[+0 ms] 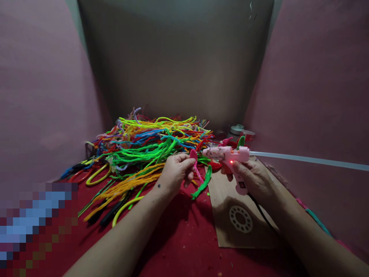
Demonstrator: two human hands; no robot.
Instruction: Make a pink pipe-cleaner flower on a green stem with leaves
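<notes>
My left hand (176, 172) pinches a small pink pipe-cleaner piece (194, 157) with a thin pink tail hanging down; a green fuzzy strip (202, 184) lies just below it. My right hand (251, 177) grips a pink hot glue gun (227, 154) with a red light lit. Its nozzle points left, close to the pink piece. A clear glue stick (308, 160) juts out of the gun's back toward the right.
A big heap of coloured pipe cleaners (144, 146) covers the red cloth (178, 238) at left and centre. A cardboard sheet (239, 215) with a white ring lies under my right hand. Small jars (238, 130) stand behind. Pink walls close in on both sides.
</notes>
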